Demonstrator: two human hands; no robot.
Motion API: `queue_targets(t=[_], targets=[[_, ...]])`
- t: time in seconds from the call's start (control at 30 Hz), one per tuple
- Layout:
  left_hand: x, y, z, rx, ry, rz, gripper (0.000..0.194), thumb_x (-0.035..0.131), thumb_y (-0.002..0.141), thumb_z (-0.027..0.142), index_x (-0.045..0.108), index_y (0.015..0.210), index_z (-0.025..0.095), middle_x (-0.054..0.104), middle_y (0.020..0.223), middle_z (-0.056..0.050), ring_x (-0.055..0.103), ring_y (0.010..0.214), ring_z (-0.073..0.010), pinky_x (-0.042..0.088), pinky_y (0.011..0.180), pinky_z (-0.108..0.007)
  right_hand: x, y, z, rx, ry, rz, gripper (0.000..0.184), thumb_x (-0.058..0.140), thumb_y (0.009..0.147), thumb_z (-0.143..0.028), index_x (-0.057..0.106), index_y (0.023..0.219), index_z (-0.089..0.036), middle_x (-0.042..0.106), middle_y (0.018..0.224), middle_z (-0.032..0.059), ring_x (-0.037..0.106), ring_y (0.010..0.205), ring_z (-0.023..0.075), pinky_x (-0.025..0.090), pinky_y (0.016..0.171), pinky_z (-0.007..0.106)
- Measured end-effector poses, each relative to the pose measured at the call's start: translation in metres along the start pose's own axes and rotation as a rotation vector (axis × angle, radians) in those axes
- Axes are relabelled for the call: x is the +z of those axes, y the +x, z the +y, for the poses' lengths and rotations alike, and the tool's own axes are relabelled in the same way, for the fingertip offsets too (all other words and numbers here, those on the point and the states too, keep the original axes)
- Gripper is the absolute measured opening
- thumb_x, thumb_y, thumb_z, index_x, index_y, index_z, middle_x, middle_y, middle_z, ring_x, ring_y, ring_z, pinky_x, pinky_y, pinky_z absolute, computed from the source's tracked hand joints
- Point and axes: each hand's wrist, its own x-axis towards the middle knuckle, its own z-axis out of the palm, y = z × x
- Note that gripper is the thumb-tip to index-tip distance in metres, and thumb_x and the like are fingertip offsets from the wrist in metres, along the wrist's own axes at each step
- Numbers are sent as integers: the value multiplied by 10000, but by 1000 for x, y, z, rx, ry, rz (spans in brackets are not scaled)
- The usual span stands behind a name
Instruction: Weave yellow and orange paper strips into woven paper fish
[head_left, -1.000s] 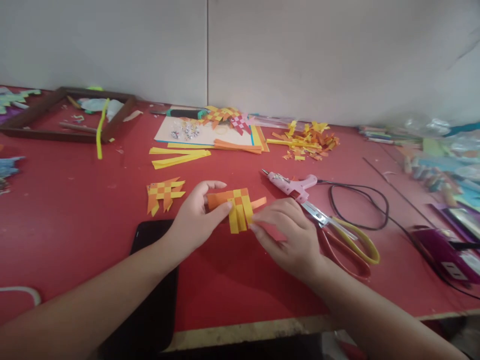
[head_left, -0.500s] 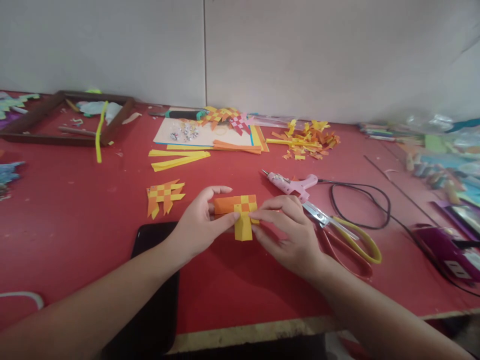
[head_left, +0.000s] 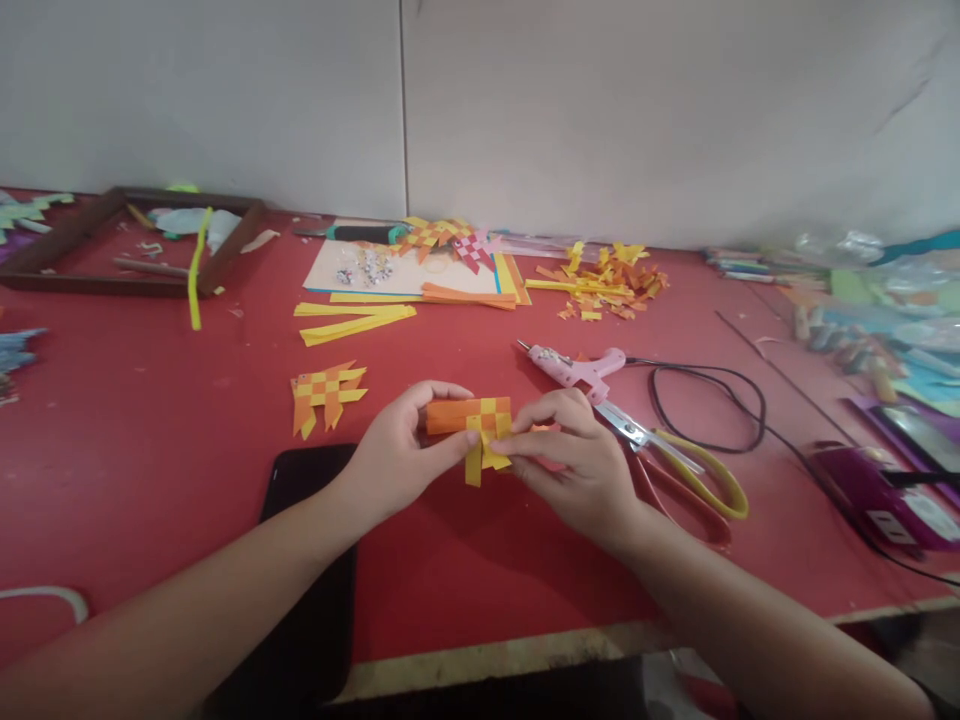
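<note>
Both my hands hold a woven piece of orange and yellow paper strips (head_left: pixel 471 418) just above the red table (head_left: pixel 150 440). My left hand (head_left: pixel 396 452) pinches its left side, thumb below and fingers curled over the top. My right hand (head_left: pixel 579 462) pinches the right side, where the yellow strip ends hang down. A finished woven orange and yellow piece (head_left: pixel 327 390) lies on the table to the left of my left hand. A black phone (head_left: pixel 307 560) lies under my left forearm.
Right of my right hand lie yellow-handled scissors (head_left: pixel 675 470) and a pink glue gun (head_left: pixel 577 366) with a black cord (head_left: pixel 712 410). Yellow strips (head_left: pixel 352 318), a paper sheet with woven pieces (head_left: pixel 409 265) and a scrap pile (head_left: pixel 607 280) lie behind. A wooden frame (head_left: pixel 135 240) sits far left; a purple device (head_left: pixel 877 490) right.
The woven piece has been pulled tighter: the loose orange end on the right is gone from view and the hanging yellow strips look shorter. My right hand moved in closer to the left.
</note>
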Motion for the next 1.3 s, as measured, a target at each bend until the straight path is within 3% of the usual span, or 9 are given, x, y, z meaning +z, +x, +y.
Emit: queue_targets(t=[0.23,0.4,0.6,0.8,0.97,1.13,1.23,1.3], targets=[[0,-4,2,83,161,5,400,756,800,320,594,1151,217,649,1142,-69,658,923,-207,542,777,-340,-2,0,4,160,183,-53,49,753,856,-227,766,826,-263,647,837,9,635,780,155,529,705,308],[0,-6,1,83,154,-35,460,739,811,297,552,1229,255,685,1036,-39,661,801,-190,537,721,-336,-5,0,4,304,299,-116,61,808,812,-343,786,785,-293,586,825,3,606,763,146,552,723,308],[1,-7,4,88,165,-53,415,748,821,317,567,1188,254,672,1173,-64,689,955,-228,543,818,-347,-5,-3,5,405,301,-58,99,793,817,-362,754,795,-274,627,1072,54,620,1090,228,512,980,440],[2,-8,2,85,150,-164,495,761,811,302,539,1250,243,705,1113,-75,693,1001,-249,546,861,-361,-1,-2,-1,483,384,-134,80,683,893,-303,665,868,-229,705,920,47,678,891,195,558,787,355],[3,-7,6,50,166,-216,368,779,793,373,615,1088,224,713,1003,-41,690,898,-222,548,782,-334,0,-3,-3,462,309,-120,32,681,882,-247,666,871,-222,694,889,38,673,875,186,542,803,353],[8,-4,11,90,196,-91,269,782,774,313,643,978,208,720,972,-31,692,906,-209,539,802,-317,3,-5,-4,365,253,-77,87,692,882,-233,652,959,-240,683,920,36,663,907,195,552,820,367],[9,-2,11,70,140,-3,330,793,761,307,659,1041,198,721,1010,-50,687,971,-225,542,845,-331,2,-6,-5,304,80,91,252,728,852,-257,617,1079,-250,672,1040,73,636,1022,248,528,903,450],[7,-1,10,10,84,64,352,814,751,347,680,1037,193,728,1032,-56,684,983,-230,537,867,-342,-1,-4,-6,288,-12,187,223,745,838,-271,625,1024,-250,671,994,68,633,985,255,518,885,459]])
